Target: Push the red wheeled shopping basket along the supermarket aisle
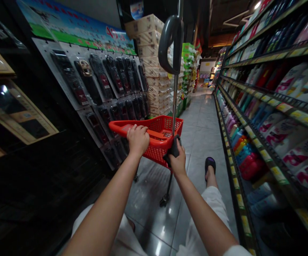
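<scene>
Supermarket tiles (199,142) run between stocked shelves (273,103) and a pegboard of blister packs (111,85). Just ahead, the left hand (138,139) grasps the rim of a red shopping cart (156,151), while the right hand (177,160) clenches its black pole grip (173,147).

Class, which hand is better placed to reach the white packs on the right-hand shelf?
Probably the right hand: it is nearer that shelf, while the left hand sits farther off, on the red basket's rim.
</scene>
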Demonstrator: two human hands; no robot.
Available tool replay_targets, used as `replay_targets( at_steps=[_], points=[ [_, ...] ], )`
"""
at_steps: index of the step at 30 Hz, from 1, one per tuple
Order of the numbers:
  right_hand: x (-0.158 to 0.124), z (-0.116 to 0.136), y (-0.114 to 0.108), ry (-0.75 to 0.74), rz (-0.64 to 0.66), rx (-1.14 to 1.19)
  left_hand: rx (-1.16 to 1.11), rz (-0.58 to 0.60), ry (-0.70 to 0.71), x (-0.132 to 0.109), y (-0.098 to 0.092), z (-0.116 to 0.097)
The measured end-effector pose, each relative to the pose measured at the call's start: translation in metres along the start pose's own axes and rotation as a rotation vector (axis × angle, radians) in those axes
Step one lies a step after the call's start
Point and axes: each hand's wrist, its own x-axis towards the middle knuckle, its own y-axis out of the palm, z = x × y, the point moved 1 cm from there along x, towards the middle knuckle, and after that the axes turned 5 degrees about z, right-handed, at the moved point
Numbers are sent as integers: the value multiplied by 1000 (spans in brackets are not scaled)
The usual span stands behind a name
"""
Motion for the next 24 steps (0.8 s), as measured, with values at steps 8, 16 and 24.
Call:
replay_targets(
  at_steps=[8,16,24],
  points=[
    [18,25,-18,70,-44,-9,-15,-15,-3,-5,0,-8],
    [16,52,-42,-88,80,-227,19,-20,10,-8,0,-3],
    [17,94,-55,-197,190,-310,3,-53,-1,-7,4,-8]
  ],
)
